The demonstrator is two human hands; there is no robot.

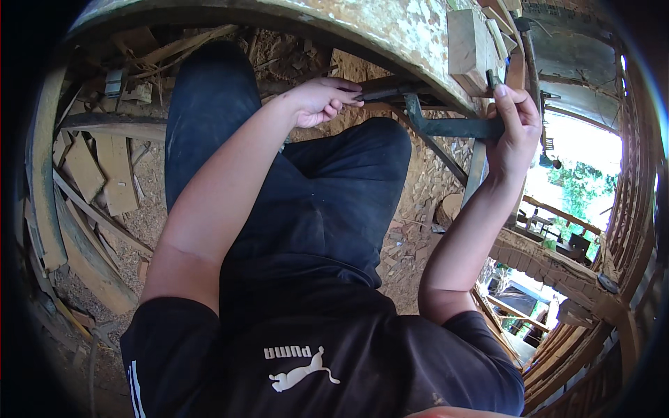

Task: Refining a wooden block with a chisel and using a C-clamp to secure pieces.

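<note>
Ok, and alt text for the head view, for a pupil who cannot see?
A person's left hand holds a dark rod; the right hand, beside a wooden block, holds a bent dark bar's end. Wood scraps lie around.

The right hand is hiding the bar's end, concealing whether it is meeting the black stub. The left hand is covering the rod's tip. The top edge is cutting off the bench, the bottom edge the shirt. Glare is blurring the greenery.

matt metal bar, rough wooden bench, cloth trousers
</note>
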